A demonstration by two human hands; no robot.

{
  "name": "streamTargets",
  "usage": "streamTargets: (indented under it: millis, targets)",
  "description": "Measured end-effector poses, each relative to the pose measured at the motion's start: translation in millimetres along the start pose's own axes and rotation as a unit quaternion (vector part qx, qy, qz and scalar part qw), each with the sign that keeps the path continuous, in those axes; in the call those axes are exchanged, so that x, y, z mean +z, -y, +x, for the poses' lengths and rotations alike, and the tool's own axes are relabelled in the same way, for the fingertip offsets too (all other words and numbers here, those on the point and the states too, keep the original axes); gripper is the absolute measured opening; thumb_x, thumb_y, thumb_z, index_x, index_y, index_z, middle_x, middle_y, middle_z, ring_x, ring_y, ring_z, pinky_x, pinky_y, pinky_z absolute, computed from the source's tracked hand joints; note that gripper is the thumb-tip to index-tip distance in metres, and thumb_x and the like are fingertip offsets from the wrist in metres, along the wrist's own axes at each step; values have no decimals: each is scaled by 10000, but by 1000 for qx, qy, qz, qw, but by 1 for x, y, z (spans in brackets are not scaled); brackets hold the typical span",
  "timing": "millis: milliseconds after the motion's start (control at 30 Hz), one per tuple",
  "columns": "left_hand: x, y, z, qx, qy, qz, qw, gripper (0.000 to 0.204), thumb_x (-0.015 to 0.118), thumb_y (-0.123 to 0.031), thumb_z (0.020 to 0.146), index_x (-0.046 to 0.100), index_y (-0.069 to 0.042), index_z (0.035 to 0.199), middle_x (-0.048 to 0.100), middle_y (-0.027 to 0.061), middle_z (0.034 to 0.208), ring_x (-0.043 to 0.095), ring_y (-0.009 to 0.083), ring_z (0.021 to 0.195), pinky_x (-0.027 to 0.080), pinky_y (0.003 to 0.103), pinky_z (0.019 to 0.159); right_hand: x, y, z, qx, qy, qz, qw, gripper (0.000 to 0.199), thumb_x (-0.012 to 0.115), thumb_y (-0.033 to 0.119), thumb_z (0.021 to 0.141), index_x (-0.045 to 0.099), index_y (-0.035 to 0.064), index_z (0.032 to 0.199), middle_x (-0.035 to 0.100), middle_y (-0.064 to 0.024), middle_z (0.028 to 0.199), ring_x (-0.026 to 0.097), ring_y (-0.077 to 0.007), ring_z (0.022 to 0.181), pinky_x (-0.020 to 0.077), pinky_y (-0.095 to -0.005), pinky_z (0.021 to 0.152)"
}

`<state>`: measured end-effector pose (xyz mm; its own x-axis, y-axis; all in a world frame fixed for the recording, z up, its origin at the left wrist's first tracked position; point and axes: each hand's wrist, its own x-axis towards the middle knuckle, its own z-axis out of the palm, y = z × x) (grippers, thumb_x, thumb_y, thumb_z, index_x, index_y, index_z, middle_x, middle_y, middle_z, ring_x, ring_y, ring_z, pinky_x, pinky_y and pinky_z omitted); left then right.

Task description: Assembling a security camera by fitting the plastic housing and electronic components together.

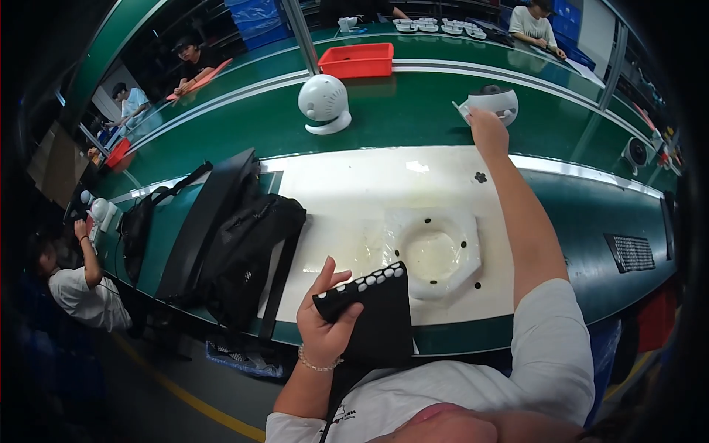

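Sheet [384, 314] in left hand [325, 317]

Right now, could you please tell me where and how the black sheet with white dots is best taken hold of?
Probably by pinching the black sheet along its right edge, coming from the person's right: the left hand holds its upper-left end, while that long edge shows uncovered.

Marking: small dark print [346, 414] is seen on the white shirt [447, 385] | Position: below and to the left of the white fixture [467, 266] with the round recess | Legibility: no text, number or sign can be read
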<state>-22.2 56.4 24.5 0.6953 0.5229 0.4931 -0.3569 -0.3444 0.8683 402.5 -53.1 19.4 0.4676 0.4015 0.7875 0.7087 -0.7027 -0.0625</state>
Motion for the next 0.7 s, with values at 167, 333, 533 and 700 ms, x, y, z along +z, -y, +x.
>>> streamTargets:
  millis: [167,333,533,700]
  targets:
    - [-14,7,4,-6,-7,2,1000,516,678,-18,691,467,78,1152,498,169,1180,551,176,969,413,258,828,29,13,-4,-111,176,-92,974,152,550,238,778,607,98,798,586,-67,786,553,-246,813,455,-362,703]
    - [-28,14,-3,-27,-14,-9,999,615,680,-18,675,393,92,1208,520,192,1121,539,209,985,420,267,822,42,30,5,-34,315,-177,932,243,495,304,826,651,120,797,611,-58,912,520,-218,956,438,-359,762]
    - [-29,14,-3,-94,4,-21,995,557,672,-5,680,443,58,1184,535,157,1079,553,181,945,432,231,743,52,166,35,-156,424,-12,892,219,447,222,809,629,140,900,598,-49,995,550,-231,966,462,-374,727]
    - [-37,11,-4,-79,-3,-17,997,467,693,-12,660,528,41,1094,551,138,1061,579,177,876,442,232,708,79,232,45,-168,399,41,901,446,439,427,825,482,125,1150,437,-51,1242,512,-238,1037,440,-362,805]
